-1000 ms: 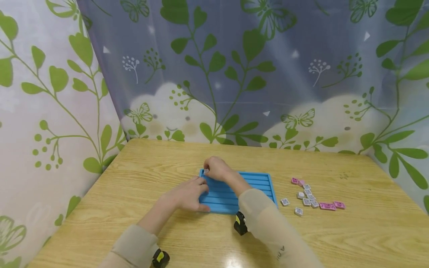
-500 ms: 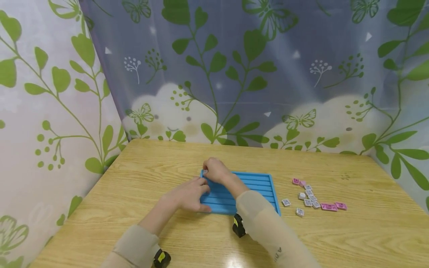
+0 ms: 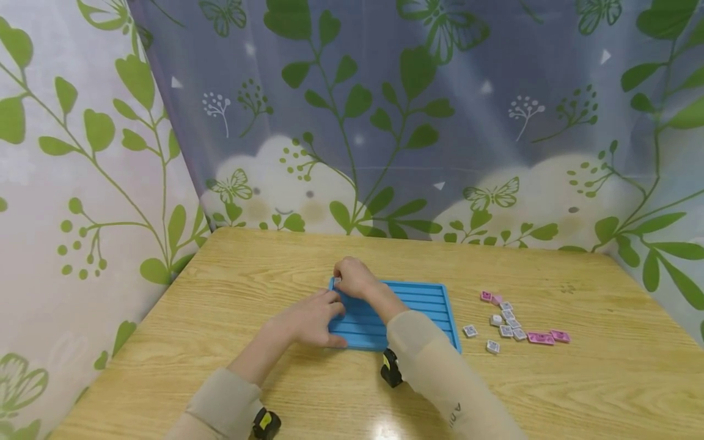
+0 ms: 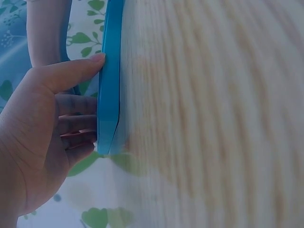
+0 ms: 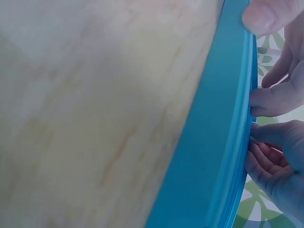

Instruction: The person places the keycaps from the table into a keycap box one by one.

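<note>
A blue ridged tray (image 3: 450, 308) lies on the wooden table in front of me. My left hand (image 3: 310, 320) rests over its front left part, fingers spread and relaxed; in the left wrist view the thumb (image 4: 80, 71) touches the tray's outer rim (image 4: 109, 85). At the back left corner my right hand (image 3: 356, 278) pinches a small white keycap (image 3: 338, 281) between thumb and fingers, mostly hidden by them. The right wrist view shows the right fingers (image 5: 280, 152) low against the ridged surface, with the keycap out of sight there.
Right of the tray lie loose keycaps: several white ones (image 3: 506, 331), a long pink one (image 3: 541, 338) and smaller pink ones (image 3: 560, 336). One white keycap (image 3: 470, 331) sits close to the tray's right edge. A leaf-patterned curtain (image 3: 385, 122) hangs behind the table.
The right hand keeps its pinch on the white keycap at the tray's back left corner, shifting only slightly. The left hand and tray stay nearly still.
</note>
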Demonstrator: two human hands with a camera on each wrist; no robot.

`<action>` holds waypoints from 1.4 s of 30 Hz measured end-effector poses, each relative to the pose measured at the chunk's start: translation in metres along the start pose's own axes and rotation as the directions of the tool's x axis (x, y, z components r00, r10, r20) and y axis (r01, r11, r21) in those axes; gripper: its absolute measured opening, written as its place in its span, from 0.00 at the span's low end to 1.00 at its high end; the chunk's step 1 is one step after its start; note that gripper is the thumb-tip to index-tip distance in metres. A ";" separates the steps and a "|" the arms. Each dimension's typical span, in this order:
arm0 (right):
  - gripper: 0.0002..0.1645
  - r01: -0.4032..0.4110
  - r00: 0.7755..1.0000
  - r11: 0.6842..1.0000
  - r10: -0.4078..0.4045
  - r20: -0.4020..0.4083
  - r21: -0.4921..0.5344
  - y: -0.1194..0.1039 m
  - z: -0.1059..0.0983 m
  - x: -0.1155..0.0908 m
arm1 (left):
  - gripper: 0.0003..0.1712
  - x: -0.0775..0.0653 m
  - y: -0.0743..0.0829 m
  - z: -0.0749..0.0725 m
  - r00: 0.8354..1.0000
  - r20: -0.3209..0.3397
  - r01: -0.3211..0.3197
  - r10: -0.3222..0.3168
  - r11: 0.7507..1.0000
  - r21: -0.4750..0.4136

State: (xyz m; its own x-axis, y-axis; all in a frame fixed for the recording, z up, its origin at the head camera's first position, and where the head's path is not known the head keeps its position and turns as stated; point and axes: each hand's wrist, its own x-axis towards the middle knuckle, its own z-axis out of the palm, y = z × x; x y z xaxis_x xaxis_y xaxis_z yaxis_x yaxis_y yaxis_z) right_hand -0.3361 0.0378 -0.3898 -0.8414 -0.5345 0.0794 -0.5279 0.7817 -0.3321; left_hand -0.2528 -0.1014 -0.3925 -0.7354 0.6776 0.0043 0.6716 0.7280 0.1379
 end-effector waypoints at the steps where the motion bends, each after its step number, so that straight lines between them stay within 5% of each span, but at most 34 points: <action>1: 0.07 0.004 1.000 1.000 -0.004 -0.004 0.002 0.000 0.000 0.000 | 0.31 0.000 0.000 0.000 1.000 -0.001 0.000 0.000 1.000 -0.001; 24: 0.07 0.016 0.999 1.000 -0.015 -0.041 0.024 0.001 0.001 0.001 | 0.32 0.001 0.000 0.001 1.000 -0.003 -0.010 0.010 1.000 -0.001; 42: 0.17 -0.056 0.998 0.998 0.056 0.042 -0.018 -0.002 -0.012 -0.011 | 0.32 0.002 0.000 0.001 1.000 -0.005 -0.013 0.013 1.000 -0.017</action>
State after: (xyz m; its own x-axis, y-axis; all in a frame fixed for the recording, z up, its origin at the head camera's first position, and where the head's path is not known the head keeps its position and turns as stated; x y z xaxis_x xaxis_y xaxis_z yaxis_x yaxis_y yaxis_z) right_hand -0.3272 0.0460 -0.3789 -0.8641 -0.5028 0.0207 -0.4823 0.8157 -0.3194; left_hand -0.2542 -0.1006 -0.3934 -0.7270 0.6866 0.0114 0.6796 0.7170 0.1549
